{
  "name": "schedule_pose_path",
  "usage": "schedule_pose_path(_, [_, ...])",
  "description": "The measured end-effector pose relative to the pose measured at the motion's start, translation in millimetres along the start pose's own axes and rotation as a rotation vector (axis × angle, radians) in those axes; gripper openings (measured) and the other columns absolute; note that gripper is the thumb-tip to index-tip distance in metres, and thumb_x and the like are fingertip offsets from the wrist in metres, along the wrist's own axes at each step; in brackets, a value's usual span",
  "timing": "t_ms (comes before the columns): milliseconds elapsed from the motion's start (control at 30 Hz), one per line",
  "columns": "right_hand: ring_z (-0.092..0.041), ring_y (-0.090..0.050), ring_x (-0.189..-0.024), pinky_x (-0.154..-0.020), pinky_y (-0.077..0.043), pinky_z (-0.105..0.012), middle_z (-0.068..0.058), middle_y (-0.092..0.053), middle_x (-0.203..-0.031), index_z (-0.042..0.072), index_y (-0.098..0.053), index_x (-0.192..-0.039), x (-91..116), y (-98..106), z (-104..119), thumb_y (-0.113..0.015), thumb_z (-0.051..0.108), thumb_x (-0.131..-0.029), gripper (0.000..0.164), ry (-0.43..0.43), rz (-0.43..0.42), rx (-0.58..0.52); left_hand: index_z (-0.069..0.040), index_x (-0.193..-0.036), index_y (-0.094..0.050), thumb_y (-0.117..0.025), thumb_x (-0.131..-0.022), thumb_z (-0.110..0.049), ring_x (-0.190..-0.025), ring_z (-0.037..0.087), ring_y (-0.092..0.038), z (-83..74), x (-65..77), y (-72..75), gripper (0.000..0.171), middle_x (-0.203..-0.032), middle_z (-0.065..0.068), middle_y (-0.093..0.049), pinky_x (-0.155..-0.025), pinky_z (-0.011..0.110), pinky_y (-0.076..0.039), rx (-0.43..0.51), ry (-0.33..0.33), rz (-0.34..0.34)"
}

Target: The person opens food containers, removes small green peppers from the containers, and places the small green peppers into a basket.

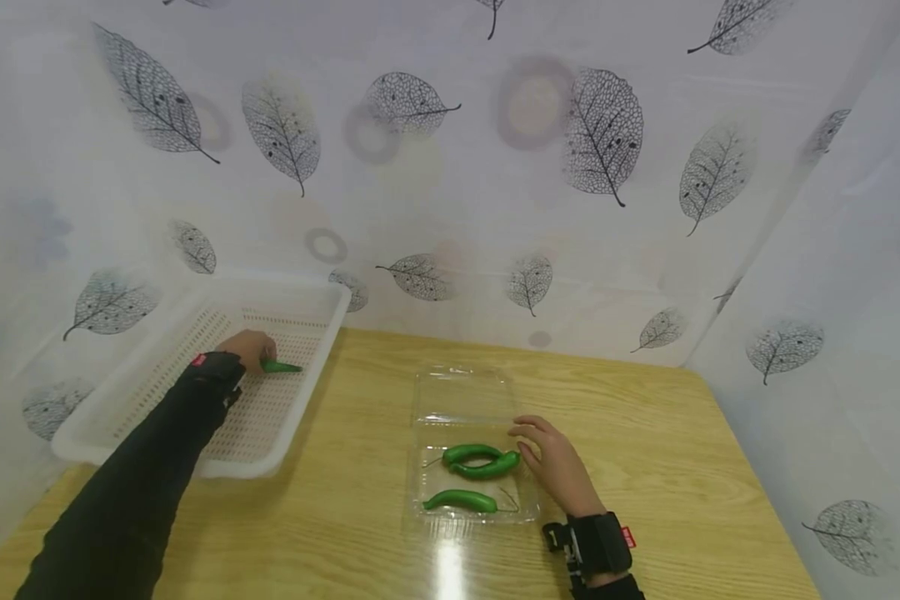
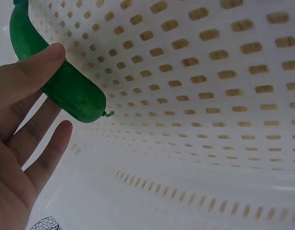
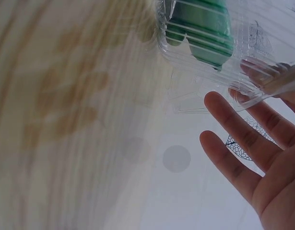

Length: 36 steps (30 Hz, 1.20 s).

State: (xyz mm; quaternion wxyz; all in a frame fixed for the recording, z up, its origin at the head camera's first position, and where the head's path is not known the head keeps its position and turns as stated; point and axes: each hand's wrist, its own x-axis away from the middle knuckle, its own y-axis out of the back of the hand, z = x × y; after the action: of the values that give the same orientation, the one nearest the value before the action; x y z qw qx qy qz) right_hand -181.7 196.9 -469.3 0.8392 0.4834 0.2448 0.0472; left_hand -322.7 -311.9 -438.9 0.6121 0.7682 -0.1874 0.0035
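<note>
My left hand [image 1: 249, 348] is inside the white basket [image 1: 285, 417] and pinches a green chili pepper [image 2: 73, 91] between thumb and fingers. In the left wrist view the pepper's stubby stem end points toward the slotted basket floor. My right hand [image 1: 558, 462] is at the right edge of a clear plastic clamshell box [image 1: 427, 475], fingers spread and slightly bent, gripping nothing. Inside the box lie two curved green peppers [image 1: 487, 468] side by side, with one more pepper [image 1: 461, 500] nearer the front. The box's lid [image 1: 461, 392] is folded back.
The basket and box stand on a wood-grain table [image 1: 360, 467], basket at the left, box near the middle. A pale leaf-print curtain [image 1: 465, 200] closes off the back and sides. Black wrist straps [image 1: 600, 542] are worn on both arms.
</note>
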Motion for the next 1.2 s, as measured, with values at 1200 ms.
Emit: schedule_pose_path(1200, [-0.025,-0.063,-0.104,-0.079,-0.054,-0.035,-0.007,-0.063,-0.116,0.01,-0.07,-0.101,0.9,-0.3,0.0,-0.069,0.002,-0.081,0.021,0.01,-0.002,-0.039,0.004,-0.116,-0.059,-0.075,-0.073,-0.004,-0.097,0.041,-0.06,-17.4,15.2,9.9,0.047,-0.104,0.024,-0.065,-0.079,0.047,-0.053,-0.077,-0.069,0.114])
